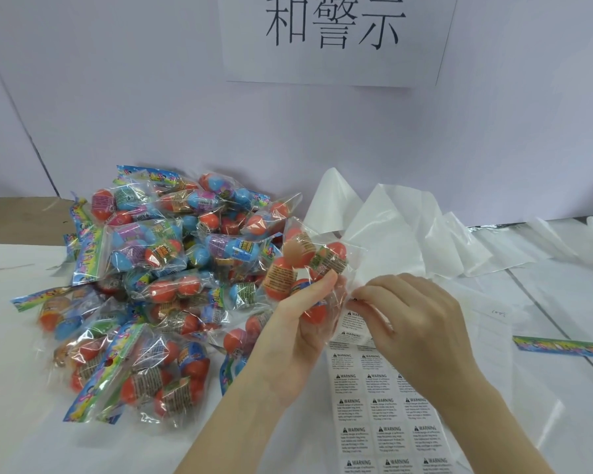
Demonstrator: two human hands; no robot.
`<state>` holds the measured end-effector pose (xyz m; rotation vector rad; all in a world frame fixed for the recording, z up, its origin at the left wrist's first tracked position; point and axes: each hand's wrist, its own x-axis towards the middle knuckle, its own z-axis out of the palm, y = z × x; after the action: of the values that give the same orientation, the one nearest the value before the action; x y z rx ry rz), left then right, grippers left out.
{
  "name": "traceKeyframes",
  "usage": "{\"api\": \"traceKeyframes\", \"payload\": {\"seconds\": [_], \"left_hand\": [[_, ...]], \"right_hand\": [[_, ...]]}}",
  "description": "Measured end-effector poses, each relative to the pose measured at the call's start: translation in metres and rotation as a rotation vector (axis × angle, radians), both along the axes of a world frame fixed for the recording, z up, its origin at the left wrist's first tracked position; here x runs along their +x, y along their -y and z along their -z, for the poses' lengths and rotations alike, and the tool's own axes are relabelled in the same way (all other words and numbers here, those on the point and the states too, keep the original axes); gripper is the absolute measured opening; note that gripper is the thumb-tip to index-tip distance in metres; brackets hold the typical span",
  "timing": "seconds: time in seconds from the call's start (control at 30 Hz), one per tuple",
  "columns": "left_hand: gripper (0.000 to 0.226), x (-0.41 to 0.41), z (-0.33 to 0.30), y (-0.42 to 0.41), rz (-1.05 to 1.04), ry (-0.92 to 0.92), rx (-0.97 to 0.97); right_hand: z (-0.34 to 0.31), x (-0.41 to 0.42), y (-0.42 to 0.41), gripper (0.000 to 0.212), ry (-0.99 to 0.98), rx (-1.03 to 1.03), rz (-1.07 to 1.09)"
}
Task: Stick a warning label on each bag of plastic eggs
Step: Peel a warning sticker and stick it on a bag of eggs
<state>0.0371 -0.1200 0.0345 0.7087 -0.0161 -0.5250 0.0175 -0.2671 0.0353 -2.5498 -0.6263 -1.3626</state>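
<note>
White paper covers the counter [21,439] and a pale wall behind it carries a printed sign [336,39] in large Chinese characters, as a person labels toy bags by hand. At centre, the left hand [298,333] lifts one clear bag of plastic eggs [308,265] off the surface, fingers and thumb curled round its lower end in a firm grip, apparently to turn a flat patch of film toward the other hand. The right hand [411,319] pinches a small warning label [355,323] between thumb and fingertips at the bag's lower right edge, just above the sheet of warning labels [387,415] that lies near, between the forearms; keeping the sheet directly below likely shortens each reach. Whether the label has touched the film cannot be told. To the left, a large pile of bagged eggs [151,285] sprawls across the counter, touching the held bag's side, so crinkled film from neighbours could snag. Far right, crumpled sheets of backing paper [391,227] rise in peaks, and a loose colourful header strip [558,347] lies well apart at the right edge. The slack, shiny film looks prone to wrinkling under a sticker.
</note>
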Motion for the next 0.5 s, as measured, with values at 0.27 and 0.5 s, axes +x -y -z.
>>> {"api": "traceKeyframes", "payload": {"seconds": [0.27,0.5], "left_hand": [[0.028,-0.0038,-0.0048,0.0012,-0.013,0.020,0.111],[0.023,-0.0061,-0.0062,0.0005,-0.041,0.001,0.151]], "right_hand": [[-0.0028,-0.0007,-0.0032,0.016,-0.054,-0.019,-0.017],[-0.0017,-0.0006,-0.0035,0.017,-0.105,-0.073,-0.016]]}}
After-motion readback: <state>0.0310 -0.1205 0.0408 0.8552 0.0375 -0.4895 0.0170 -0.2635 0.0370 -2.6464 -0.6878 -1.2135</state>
